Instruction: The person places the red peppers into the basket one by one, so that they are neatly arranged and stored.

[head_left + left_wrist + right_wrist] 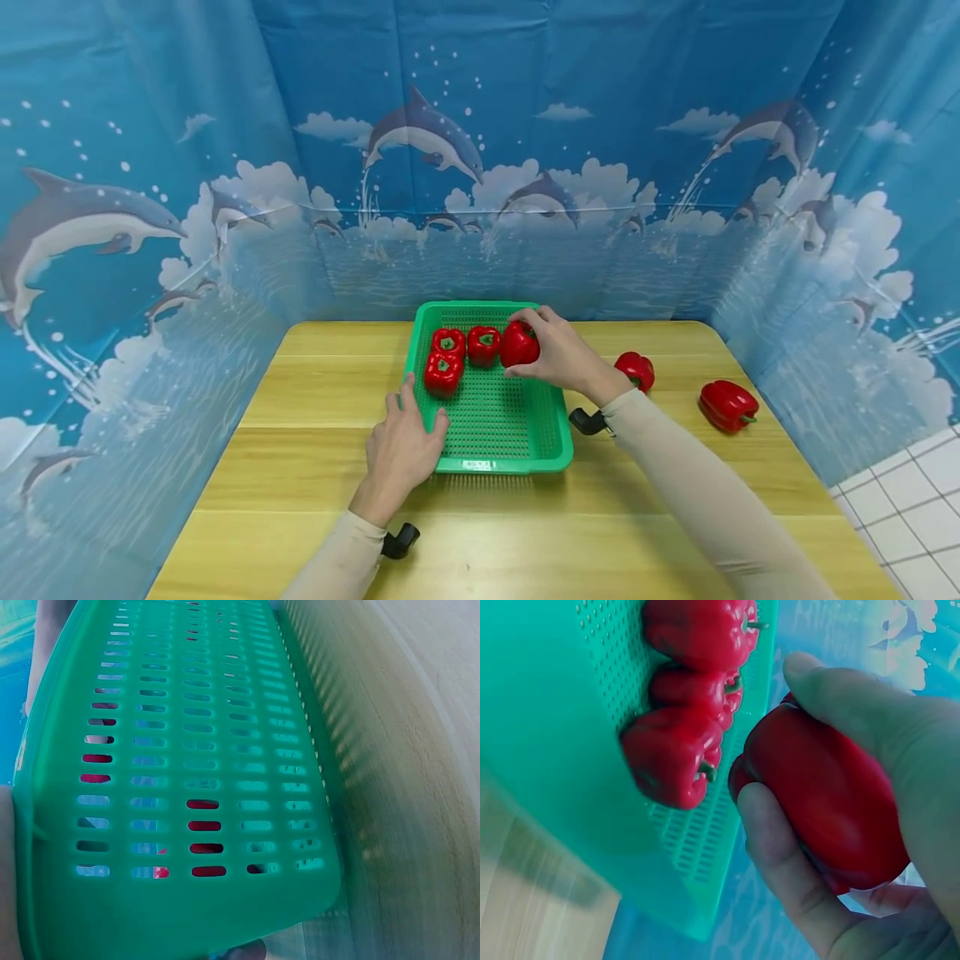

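My right hand [558, 354] grips a red bell pepper [520, 344] over the back right part of a green plastic basket [491, 467]. In the right wrist view, thumb and fingers wrap the held pepper [825, 795], which is apart from the three others there. Those are a back-left bell pepper [448, 342], one in front of it [443, 374] and one at the back middle [483, 345], stems up. At the basket's front left corner my left hand [402, 442] holds the rim, thumb on the inner side, fingers along the outside. The left wrist view shows mostly the slotted basket wall [180, 915].
Two more red bell peppers lie right of the basket: one [636, 369] partly behind my right forearm, another [728, 406] on its side near the right edge. Under everything is a wooden table [315, 450]. A blue dolphin-print curtain [480, 250] surrounds its back and sides.
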`<control>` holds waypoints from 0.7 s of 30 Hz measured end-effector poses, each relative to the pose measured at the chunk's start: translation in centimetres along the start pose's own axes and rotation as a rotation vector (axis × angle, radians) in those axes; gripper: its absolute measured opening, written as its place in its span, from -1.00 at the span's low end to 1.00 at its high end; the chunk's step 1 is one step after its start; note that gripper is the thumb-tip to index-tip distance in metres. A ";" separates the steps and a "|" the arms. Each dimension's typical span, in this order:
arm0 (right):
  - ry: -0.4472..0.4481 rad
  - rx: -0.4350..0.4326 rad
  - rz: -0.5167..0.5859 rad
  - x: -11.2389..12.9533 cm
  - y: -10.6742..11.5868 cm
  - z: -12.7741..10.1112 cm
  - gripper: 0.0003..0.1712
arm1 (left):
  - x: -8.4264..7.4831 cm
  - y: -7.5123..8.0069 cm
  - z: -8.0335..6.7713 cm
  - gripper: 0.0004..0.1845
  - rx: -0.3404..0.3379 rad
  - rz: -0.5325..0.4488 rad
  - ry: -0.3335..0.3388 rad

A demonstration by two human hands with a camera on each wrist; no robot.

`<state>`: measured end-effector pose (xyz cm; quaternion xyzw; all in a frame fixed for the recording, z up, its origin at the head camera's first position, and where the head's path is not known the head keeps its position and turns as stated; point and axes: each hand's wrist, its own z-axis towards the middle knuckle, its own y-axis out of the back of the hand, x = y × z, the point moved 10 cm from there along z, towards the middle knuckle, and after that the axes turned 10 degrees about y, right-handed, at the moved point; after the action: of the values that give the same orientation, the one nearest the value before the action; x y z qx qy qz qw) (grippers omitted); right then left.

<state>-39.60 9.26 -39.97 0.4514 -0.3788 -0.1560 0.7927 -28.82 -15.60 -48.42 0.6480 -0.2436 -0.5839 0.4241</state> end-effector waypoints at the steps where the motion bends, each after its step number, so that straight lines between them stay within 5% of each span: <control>1: 0.000 0.004 0.004 0.1 -0.1 0.1 -0.01 | 0.0 0.0 0.0 -0.01 -0.003 -0.002 -0.002; 21: 0.036 0.070 -0.044 1.3 -2.4 1.2 -0.06 | -0.1 0.1 0.0 -0.02 -0.003 -0.017 -0.007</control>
<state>-39.38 6.46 -40.95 0.4897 -0.3598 -0.1519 0.7795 -28.82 -15.54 -48.31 0.6472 -0.2389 -0.5902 0.4192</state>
